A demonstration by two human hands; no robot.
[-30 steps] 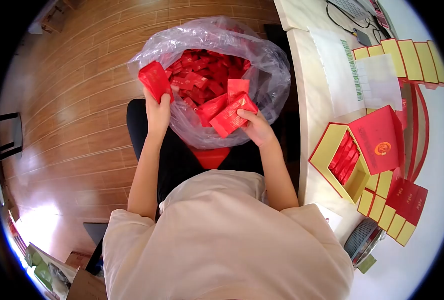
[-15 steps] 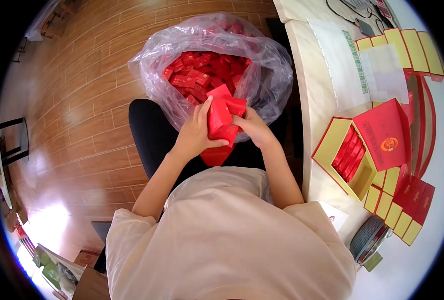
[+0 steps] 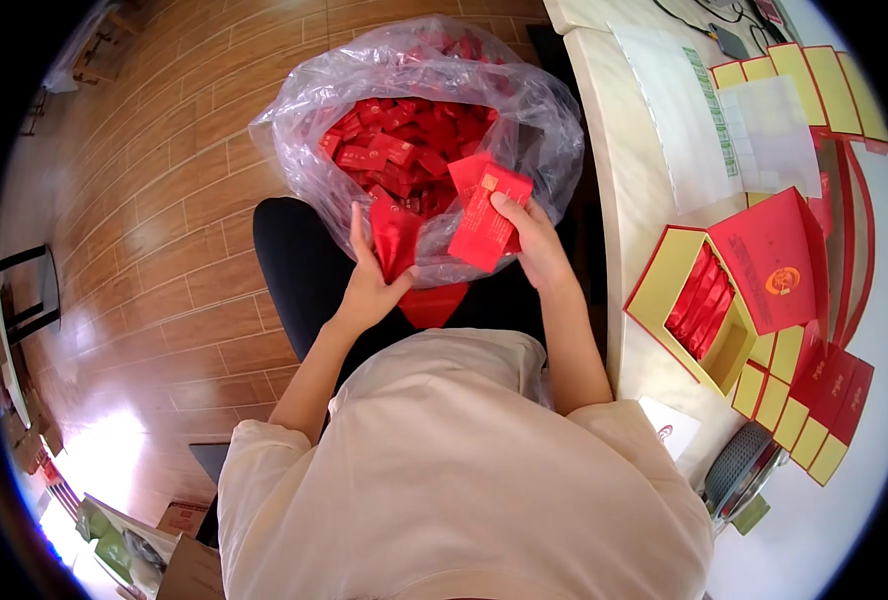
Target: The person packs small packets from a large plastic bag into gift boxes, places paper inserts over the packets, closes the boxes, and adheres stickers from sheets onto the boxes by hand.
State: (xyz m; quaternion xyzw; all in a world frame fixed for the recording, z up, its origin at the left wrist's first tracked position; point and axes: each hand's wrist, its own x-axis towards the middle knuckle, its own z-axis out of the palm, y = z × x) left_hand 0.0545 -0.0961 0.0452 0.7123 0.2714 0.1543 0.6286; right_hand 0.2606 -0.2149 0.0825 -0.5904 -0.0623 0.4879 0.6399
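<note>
My left hand (image 3: 374, 282) curls its fingers and thumb around the sides of a glossy red packet (image 3: 395, 240). To its right, my right hand (image 3: 536, 238) pinches several flat red packets (image 3: 484, 225), slightly fanned, with small gold print on the upper one. Both hands are over the near edge of a clear plastic bag (image 3: 304, 110), which is filled with loose red packets (image 3: 394, 150). Another red piece (image 3: 432, 306) lies at my lap, below the bag's near side.
On the table (image 3: 604, 110) at right, an open red-and-gold box (image 3: 654, 270) holds a row of red packets. Behind it are stacked boxes (image 3: 799, 410), translucent sheets (image 3: 674, 130) and a phone (image 3: 729, 42). A round grey-topped metal object (image 3: 734, 470) stands near the table's front.
My hands have moved apart. The red packets bunched between them are now split: several in my right hand, one at my left. The bag has barely moved.
</note>
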